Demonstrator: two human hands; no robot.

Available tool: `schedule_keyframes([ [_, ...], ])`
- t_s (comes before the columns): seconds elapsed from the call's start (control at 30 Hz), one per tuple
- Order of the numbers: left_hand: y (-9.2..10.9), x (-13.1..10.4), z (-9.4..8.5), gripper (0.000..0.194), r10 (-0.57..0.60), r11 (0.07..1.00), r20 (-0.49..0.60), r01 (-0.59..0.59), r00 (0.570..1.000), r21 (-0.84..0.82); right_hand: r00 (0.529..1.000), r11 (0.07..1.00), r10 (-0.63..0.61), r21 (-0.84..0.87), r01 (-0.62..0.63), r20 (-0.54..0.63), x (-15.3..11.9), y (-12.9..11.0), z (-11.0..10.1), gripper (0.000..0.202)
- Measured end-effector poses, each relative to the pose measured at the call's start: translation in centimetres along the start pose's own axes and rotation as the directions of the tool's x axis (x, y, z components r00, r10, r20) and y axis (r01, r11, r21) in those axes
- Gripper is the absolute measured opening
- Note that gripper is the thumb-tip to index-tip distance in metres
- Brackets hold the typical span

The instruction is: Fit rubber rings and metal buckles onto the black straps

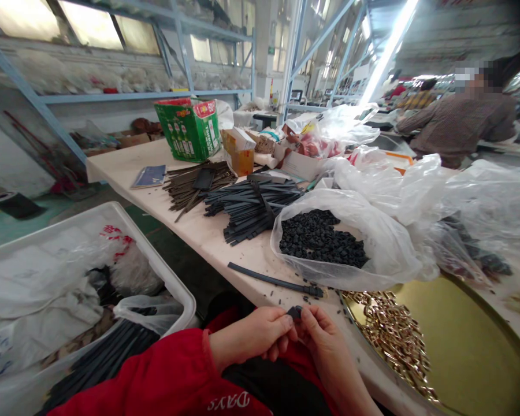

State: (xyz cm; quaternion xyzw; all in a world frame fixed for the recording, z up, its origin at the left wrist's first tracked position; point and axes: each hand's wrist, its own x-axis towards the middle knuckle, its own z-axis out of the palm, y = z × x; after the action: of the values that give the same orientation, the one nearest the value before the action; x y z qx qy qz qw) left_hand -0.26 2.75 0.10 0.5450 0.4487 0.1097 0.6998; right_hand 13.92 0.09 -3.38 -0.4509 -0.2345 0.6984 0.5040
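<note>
My left hand (pixel 260 332) and my right hand (pixel 323 335) meet at the table's near edge, fingers closed in a pinch. Between their fingertips is a small dark piece (pixel 294 312), perhaps a strap end or loop; its exact kind is too small to tell. Just beyond lies a single dark strap (pixel 268 276) with a thicker loop-like end, small dark bits scattered about it. A clear plastic bag (pixel 385 245) stands open behind, filled with small black loops (pixel 320 237). To the right, gold-coloured metal buckles (pixel 394 329) are heaped in a round golden tray (pixel 468 335).
Bundles of dark straps (pixel 251 202) and brown strips (pixel 195 185) lie farther back, near a green carton (pixel 188 130) and a small box (pixel 238 153). A white bin (pixel 173 283) with bags and straps stands left. A co-worker (pixel 463 115) sits at far right.
</note>
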Motion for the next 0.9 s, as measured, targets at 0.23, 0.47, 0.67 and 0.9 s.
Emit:
schedule_keyframes([
  [0.23,-0.3,0.3,0.2,0.026,0.010,0.998,-0.006,-0.009,1.000,0.068,0.999,0.998,-0.039,-0.059,0.037,-0.038,-0.1,0.6,-0.8,0.028],
  [0.47,0.0,-0.8,-0.2,0.024,0.038,0.972,0.031,-0.044,0.999,0.230,0.991,0.950,-0.131,-0.288,0.120,-0.019,-0.7,-0.3,-1.1,0.030],
  [0.67,-0.5,-0.6,0.1,0.024,0.002,0.952,0.075,-0.024,0.997,0.304,0.999,0.956,-0.020,-0.291,0.027,0.026,-1.0,0.4,-2.0,0.029],
  [0.9,-0.1,-0.9,0.0,0.021,-0.001,0.922,0.145,-0.055,0.989,0.384,0.992,0.980,0.086,-0.189,-0.067,0.093,-1.3,0.1,-3.0,0.026],
])
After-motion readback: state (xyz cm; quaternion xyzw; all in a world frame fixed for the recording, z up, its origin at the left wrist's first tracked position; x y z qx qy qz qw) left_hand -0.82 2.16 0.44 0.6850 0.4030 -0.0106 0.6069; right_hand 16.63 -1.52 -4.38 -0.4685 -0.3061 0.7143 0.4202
